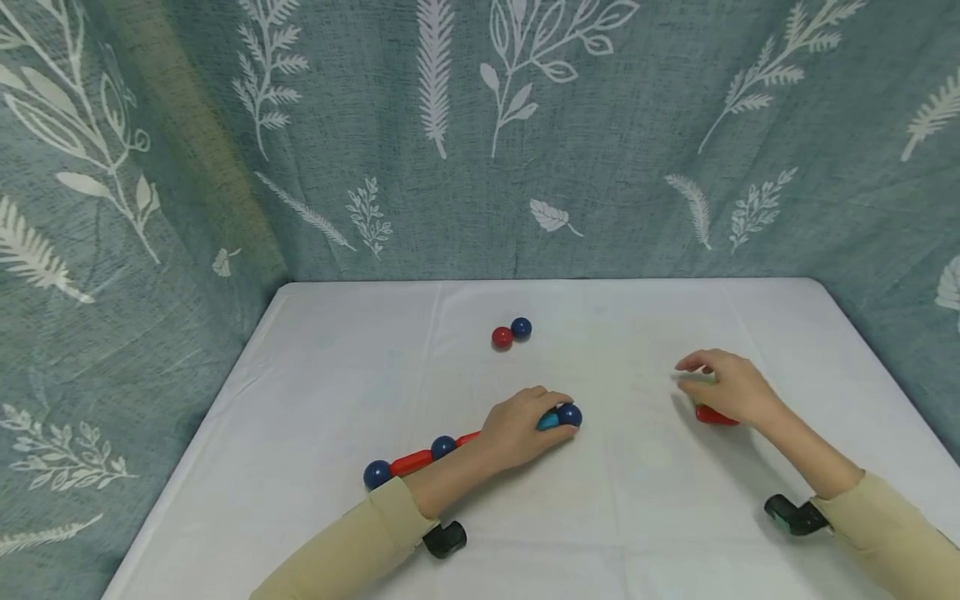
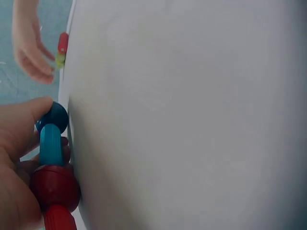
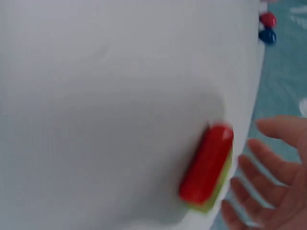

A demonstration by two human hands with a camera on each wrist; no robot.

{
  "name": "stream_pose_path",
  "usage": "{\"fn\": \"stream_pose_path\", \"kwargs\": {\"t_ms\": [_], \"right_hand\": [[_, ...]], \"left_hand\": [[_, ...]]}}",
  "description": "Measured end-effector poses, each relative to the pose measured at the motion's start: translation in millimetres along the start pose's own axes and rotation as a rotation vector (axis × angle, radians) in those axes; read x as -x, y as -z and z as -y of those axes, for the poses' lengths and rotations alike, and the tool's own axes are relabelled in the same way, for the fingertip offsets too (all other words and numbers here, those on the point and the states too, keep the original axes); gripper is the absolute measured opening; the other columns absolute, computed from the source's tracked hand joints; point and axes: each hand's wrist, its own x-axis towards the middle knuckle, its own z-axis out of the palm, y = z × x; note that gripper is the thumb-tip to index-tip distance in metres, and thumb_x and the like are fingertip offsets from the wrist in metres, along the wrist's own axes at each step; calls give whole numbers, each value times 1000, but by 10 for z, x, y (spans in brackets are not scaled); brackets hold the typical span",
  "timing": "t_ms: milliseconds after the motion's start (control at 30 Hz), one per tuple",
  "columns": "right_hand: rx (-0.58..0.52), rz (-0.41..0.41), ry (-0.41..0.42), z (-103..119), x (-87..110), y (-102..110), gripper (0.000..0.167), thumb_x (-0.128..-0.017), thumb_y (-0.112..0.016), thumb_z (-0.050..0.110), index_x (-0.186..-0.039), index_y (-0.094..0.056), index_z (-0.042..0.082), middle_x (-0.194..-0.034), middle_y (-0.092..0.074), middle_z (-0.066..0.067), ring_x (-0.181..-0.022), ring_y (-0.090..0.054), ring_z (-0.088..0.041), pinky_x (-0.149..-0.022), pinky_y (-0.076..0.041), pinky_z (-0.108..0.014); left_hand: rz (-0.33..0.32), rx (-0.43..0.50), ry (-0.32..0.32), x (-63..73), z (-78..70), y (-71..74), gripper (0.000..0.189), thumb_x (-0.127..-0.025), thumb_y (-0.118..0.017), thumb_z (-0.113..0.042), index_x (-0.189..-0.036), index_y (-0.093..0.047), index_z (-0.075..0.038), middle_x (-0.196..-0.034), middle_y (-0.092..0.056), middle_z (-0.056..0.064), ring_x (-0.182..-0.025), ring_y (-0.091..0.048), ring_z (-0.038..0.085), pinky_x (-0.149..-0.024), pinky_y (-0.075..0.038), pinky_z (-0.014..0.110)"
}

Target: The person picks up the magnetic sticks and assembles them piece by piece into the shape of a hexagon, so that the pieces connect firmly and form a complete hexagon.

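Three glossy navy balls stud a red-and-turquoise chain; left fingers grip its end; right fingers stand apart.

High head view forward-down across table, low close-up wrist views, all sharing rightmost red rod
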Motion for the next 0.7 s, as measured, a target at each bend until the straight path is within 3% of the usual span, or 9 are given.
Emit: {"fn": "stream_pose_path", "kwargs": {"t_ms": [133, 300, 433, 700], "right_hand": [[28, 56, -113, -132, 20, 109, 36, -92, -65, 24, -115, -63, -5, -115, -60, -28, -101, -55, -43, -77, -48, -54], [1, 78, -151, -174, -1, 87, 34, -92, -65, 24, -112, -64, -4, -110, -62, -24, -94, -58, -36, -72, -50, -45], [-28, 71, -98, -135, -75, 12, 29, -92, -66, 21, -110, -66, -2, -105, -64, -18, -93, -60, -33, -74, -51, -45], [-63, 45, 99, 160, -179, -254, 20, -87, -72, 8, -105, -68, 1, -95, -67, -7, -86, -62, -24, -74, -50, -41]], "left_hand": [[-12, 18, -8, 38, 37, 19, 40, -93, -65, -42, -127, -63, -20, -111, -64, 0, -99, -59, 14, -80, -51, 31], [-13, 34, -16, 56, 60, 39, 40, -92, -66, -41, -126, -64, -20, -109, -64, 0, -97, -59, 13, -81, -51, 30], [2, 39, -2, 62, 65, 49, 40, -92, -66, -41, -127, -63, -20, -110, -64, 0, -99, -59, 13, -83, -51, 30], [-11, 52, -12, 85, 79, 72, 40, -92, -67, -40, -125, -64, -19, -111, -64, 0, -100, -59, 14, -84, -51, 31]]}}
